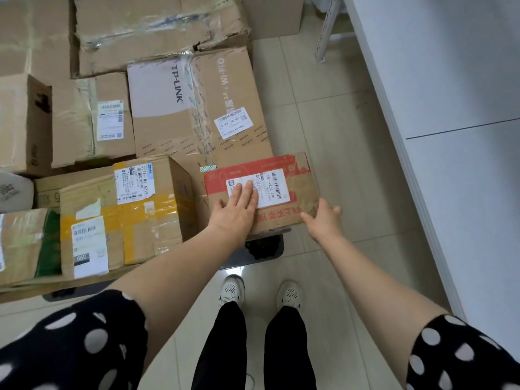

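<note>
Left hand [237, 205] lies flat, fingers straight, on the shipping label [277, 187] of the red-taped parcel [302, 190]. Right hand [323, 218] grips its near right corner. The parcel sits at the right end of the boxes, just in front of the TP-LINK box [202, 108].

The light is bright, soft and even, with only weak shadows. Clear tape [146, 33] on the far carton [118, 59] gives pale glare. The red-taped box [301, 187] in the middle is sharp, but the left edge is blurred and lines bend near the borders.
</note>
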